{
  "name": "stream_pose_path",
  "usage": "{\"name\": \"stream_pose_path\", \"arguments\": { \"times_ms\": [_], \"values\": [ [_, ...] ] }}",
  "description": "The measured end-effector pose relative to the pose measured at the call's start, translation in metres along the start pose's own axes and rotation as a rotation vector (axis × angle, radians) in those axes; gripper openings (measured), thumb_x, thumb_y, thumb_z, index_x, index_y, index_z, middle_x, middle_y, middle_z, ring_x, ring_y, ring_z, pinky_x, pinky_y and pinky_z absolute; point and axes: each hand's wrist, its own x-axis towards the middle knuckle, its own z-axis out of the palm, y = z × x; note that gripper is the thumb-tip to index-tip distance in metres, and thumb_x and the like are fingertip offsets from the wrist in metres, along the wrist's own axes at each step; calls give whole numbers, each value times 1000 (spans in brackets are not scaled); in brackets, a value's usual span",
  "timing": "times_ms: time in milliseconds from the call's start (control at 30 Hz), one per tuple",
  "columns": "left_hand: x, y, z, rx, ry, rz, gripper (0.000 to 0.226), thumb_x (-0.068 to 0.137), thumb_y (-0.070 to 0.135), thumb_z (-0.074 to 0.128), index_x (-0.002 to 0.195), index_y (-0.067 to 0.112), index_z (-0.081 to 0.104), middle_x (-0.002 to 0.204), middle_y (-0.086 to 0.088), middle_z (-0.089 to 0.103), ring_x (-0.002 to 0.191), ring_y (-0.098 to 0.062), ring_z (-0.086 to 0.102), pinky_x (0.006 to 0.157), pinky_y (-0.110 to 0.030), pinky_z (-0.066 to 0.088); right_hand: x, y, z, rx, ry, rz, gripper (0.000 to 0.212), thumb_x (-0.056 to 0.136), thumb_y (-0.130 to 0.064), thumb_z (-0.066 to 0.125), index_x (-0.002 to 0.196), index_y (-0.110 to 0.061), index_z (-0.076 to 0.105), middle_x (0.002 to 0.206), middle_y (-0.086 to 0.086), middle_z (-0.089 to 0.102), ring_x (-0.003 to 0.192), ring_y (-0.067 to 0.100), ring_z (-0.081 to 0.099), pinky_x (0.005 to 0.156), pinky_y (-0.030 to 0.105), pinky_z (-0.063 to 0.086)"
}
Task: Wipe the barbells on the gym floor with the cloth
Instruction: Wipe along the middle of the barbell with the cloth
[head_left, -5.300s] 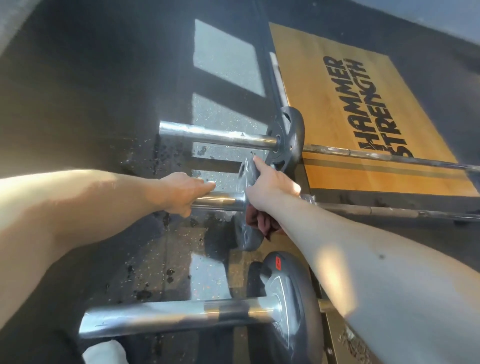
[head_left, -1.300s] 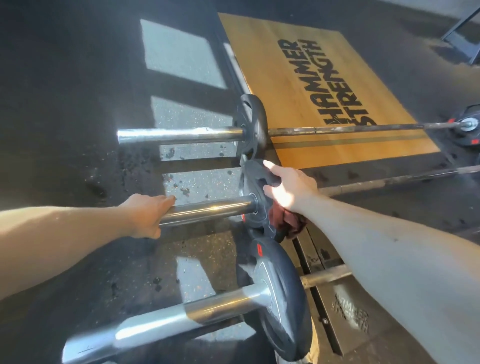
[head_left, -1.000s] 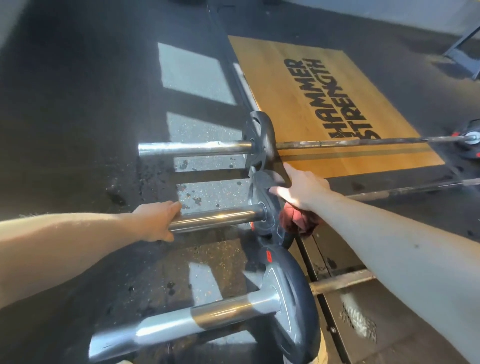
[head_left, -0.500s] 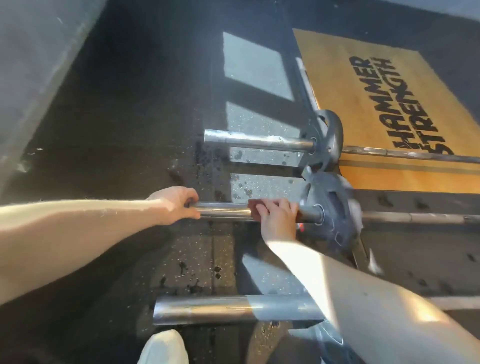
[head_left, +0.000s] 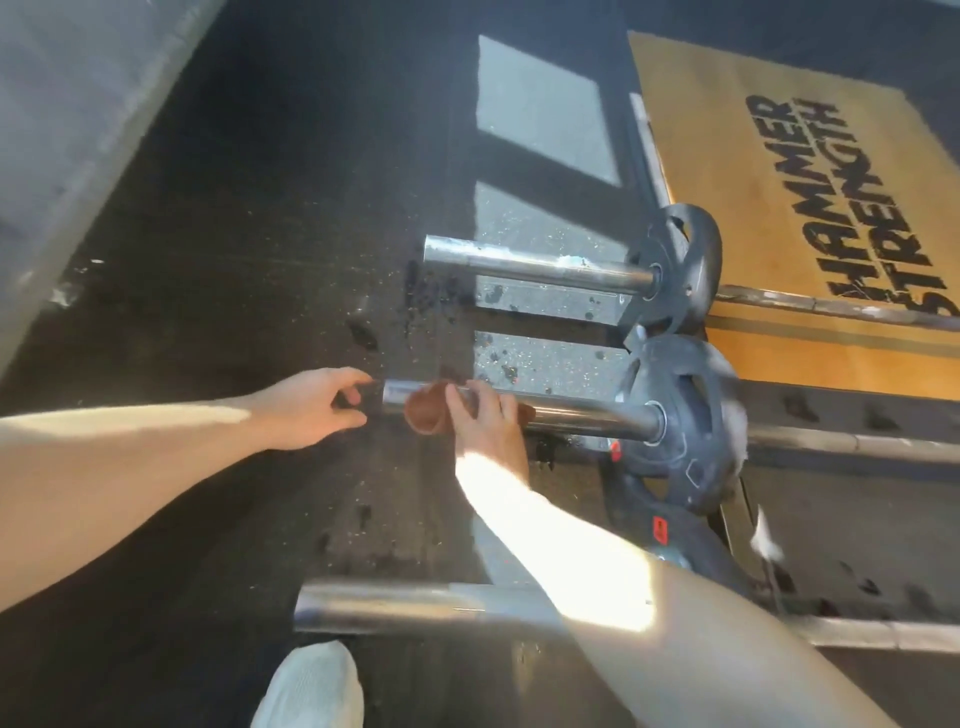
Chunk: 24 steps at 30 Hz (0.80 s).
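Right grip (head_left: 487, 420) wrapping cloth (head_left: 423, 413) round barbell (head_left: 571, 414), cloth half hidden, left grip (head_left: 311, 408) loose

Barbell sleeves (head_left: 571, 413) shiny smooth metal; plates (head_left: 685, 431) matt black rubber; cloth (head_left: 423, 413) soft brown fabric; floor (head_left: 260, 249) speckled dark matt rubber; platform (head_left: 727, 171) smooth wood.
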Motion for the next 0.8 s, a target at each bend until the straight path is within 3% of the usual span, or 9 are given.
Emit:
{"name": "stream_pose_path", "arguments": {
  "times_ms": [67,167,300,333,400,467,567,667,800],
  "values": [
    [-7,10,0,82,32,-29,58,96,33,68,149,24,47,127,7,59,103,-12,62,96,-29,51,-11,29,-17,-71,64,108,62,99,-13,60,155,-24,39,157,7,36,141,28,29,118,47,36],
    [-20,36,1,187,83,-23,47,97,36,67,139,20,57,119,2,59,98,-16,57,87,-27,47,-18,54,-52,-28,100,112,38,102,-11,52,139,-17,61,136,6,52,126,25,37,111,39,37],
    [-40,92,-3,271,225,-2,43,95,46,66,131,24,62,116,3,61,96,-17,60,79,-30,50,-26,57,-124,383,-45,94,29,103,-24,49,113,-30,76,110,-4,64,107,16,49,97,29,43],
    [-46,109,-4,227,285,1,44,94,47,66,130,23,63,119,2,62,99,-18,61,82,-31,52,-31,58,-143,479,-64,95,28,102,-26,51,103,-34,77,103,-6,70,99,14,60,88,29,52],
    [-59,145,-7,-1,353,10,44,94,51,65,124,19,67,117,-1,68,99,-21,66,89,-36,55,-47,56,-183,599,-69,83,27,100,-20,59,87,-37,75,89,-9,75,80,7,68,69,20,55],
    [-80,188,-10,-343,292,31,49,94,57,62,115,13,69,107,-7,74,93,-25,73,85,-42,61,-64,56,-217,671,-19,66,17,96,-18,66,92,-33,73,94,-7,76,87,9,70,77,22,56],
    [-126,255,-3,-707,159,60,50,96,57,59,116,11,63,104,-9,72,83,-20,74,70,-33,60,-97,63,-255,839,-3,73,7,98,-16,67,98,-19,73,105,12,76,91,22,69,81,30,55],
    [-170,309,10,-657,210,120,47,98,51,59,117,8,64,107,-12,72,83,-21,75,71,-33,59,-132,76,-287,979,-30,74,11,99,-13,64,92,-19,70,101,12,75,91,27,70,88,43,57],
    [-220,362,31,-505,275,125,41,95,46,66,118,12,66,106,-8,74,90,-22,77,78,-35,63,-179,93,-328,1100,-50,37,16,99,-1,58,101,-13,69,95,12,71,83,21,67,80,39,57]
  ]
}}
